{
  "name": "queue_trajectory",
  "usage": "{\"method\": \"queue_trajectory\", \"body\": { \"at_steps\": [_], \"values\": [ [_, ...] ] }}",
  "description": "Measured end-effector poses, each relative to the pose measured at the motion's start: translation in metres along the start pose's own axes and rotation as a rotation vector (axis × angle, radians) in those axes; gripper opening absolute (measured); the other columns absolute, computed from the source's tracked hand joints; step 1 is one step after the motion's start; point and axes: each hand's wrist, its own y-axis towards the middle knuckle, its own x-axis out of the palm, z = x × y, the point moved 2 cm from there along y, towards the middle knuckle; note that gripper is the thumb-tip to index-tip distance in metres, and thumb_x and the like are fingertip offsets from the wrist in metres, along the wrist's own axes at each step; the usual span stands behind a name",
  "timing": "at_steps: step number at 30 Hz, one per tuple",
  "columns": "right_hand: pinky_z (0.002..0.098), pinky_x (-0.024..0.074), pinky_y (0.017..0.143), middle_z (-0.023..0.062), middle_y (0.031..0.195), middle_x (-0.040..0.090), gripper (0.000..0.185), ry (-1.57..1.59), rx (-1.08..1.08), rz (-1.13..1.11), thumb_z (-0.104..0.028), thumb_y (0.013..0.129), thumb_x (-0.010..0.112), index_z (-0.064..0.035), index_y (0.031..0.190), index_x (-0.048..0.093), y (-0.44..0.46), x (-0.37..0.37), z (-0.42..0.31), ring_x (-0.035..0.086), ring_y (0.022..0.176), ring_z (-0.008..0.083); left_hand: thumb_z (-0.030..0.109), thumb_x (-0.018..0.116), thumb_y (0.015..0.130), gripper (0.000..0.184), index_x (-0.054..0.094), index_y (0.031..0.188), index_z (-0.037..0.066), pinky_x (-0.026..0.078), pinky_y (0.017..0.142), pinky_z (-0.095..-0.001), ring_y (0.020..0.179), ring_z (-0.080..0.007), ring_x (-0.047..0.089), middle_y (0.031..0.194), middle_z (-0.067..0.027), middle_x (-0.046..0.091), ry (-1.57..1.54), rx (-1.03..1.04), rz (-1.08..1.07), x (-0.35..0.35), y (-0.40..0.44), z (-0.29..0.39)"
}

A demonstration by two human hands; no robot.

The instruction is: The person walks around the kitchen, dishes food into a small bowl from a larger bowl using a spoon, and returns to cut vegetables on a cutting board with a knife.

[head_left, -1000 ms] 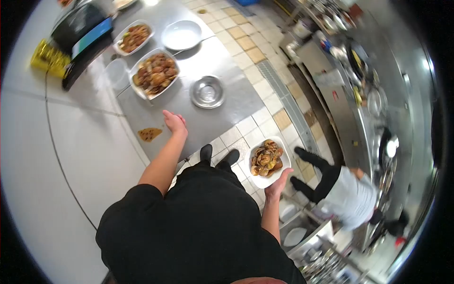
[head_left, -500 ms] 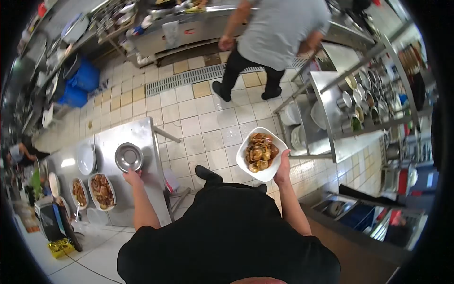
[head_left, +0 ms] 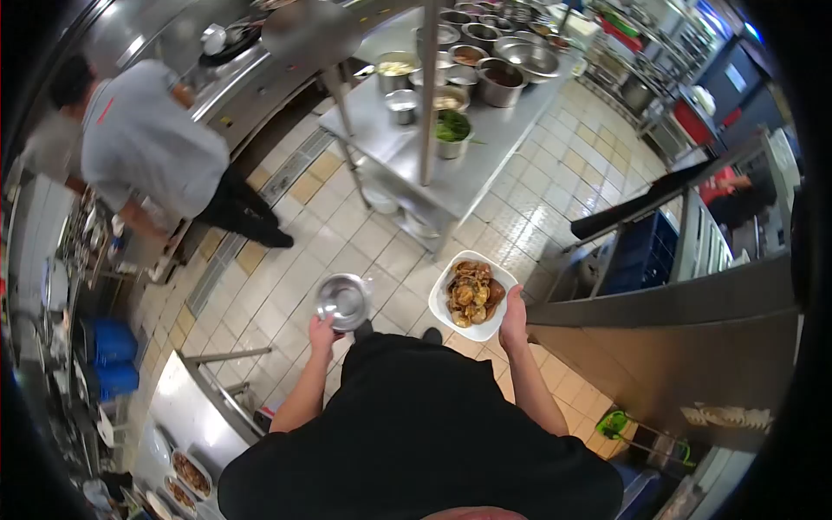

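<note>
My left hand point(head_left: 321, 334) grips the near edge of a round metal bowl point(head_left: 343, 302), thumb over the rim, above the tiled floor. The bowl looks empty. On the right, my right hand point(head_left: 514, 322) holds a white square bowl point(head_left: 440, 319) by its right side, the thumb at the rim. Glossy brown pieces of food point(head_left: 472, 295) fill the middle of that bowl. The two bowls are level with each other and apart.
Ahead stands a metal table point(head_left: 390, 156) with pots of ingredients. A person in a grey shirt point(head_left: 152, 139) is at the left by the stove. A counter point(head_left: 659, 364) runs close on my right. The steel table point(head_left: 186, 399) with filled dishes lies lower left.
My left hand has lifted the metal bowl off the steel table. The view has turned right, and that table now lies lower left. The white bowl is still in my right hand.
</note>
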Motion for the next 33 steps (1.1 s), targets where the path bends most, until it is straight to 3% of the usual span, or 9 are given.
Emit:
{"method": "queue_trajectory", "body": {
  "at_steps": [8,11,15,18,28,33],
  "values": [
    [0.0357,0.0404,0.099,0.0134,0.127,0.052,0.067,0.369,-0.105,0.253,-0.053,0.097,0.026,0.0032,0.129,0.041,0.045,-0.145,-0.030,0.051,0.116,0.0227,0.017,0.054,0.089,0.022,0.049,0.105,0.003,0.053,0.051,-0.0319,0.066,-0.0176,0.062,0.085,-0.0100,0.061,0.284,0.153,-0.589,0.299,0.002,0.069],
    [0.0360,0.0398,0.100,0.0141,0.128,0.051,0.067,0.443,-0.134,0.339,-0.053,0.097,0.027,0.0038,0.130,0.040,0.075,-0.185,-0.059,0.051,0.116,0.0238,0.016,0.054,0.090,0.018,0.049,0.097,0.000,0.053,0.050,-0.0310,0.065,-0.0168,0.062,0.081,-0.0105,0.060,0.330,0.177,-0.661,0.411,0.003,0.113],
    [0.0348,0.0417,0.096,0.0144,0.123,0.055,0.067,0.493,-0.163,0.488,-0.054,0.096,0.029,0.0050,0.126,0.044,0.116,-0.244,-0.069,0.054,0.111,0.0232,0.016,0.053,0.090,0.019,0.049,0.100,0.000,0.053,0.050,-0.0304,0.064,-0.0175,0.062,0.082,-0.0118,0.062,0.323,0.198,-0.756,0.545,0.014,0.138],
    [0.0370,0.0427,0.098,0.0132,0.126,0.053,0.066,0.425,-0.149,0.607,-0.054,0.096,0.029,0.0012,0.130,0.040,0.160,-0.289,-0.094,0.053,0.114,0.0244,0.016,0.052,0.089,0.022,0.046,0.105,0.001,0.054,0.050,-0.0315,0.060,-0.0213,0.064,0.082,-0.0130,0.062,0.285,0.068,-0.837,0.651,0.012,0.160],
    [0.0352,0.0442,0.096,0.0132,0.124,0.054,0.064,0.608,-0.306,0.588,-0.052,0.098,0.024,0.0012,0.129,0.041,0.325,-0.366,-0.234,0.056,0.111,0.0241,0.018,0.050,0.091,0.022,0.041,0.108,0.007,0.052,0.055,-0.0337,0.062,-0.0234,0.064,0.086,-0.0123,0.062,0.341,0.026,-0.994,0.961,0.016,0.259],
    [0.0335,0.0450,0.093,0.0126,0.120,0.056,0.063,0.601,-0.301,0.584,-0.051,0.098,0.026,0.0024,0.126,0.045,0.445,-0.441,-0.250,0.057,0.108,0.0225,0.018,0.050,0.091,0.024,0.040,0.109,0.005,0.052,0.051,-0.0327,0.061,-0.0239,0.064,0.087,-0.0130,0.062,0.313,0.016,-0.958,1.094,0.043,0.277]
  ]
}}
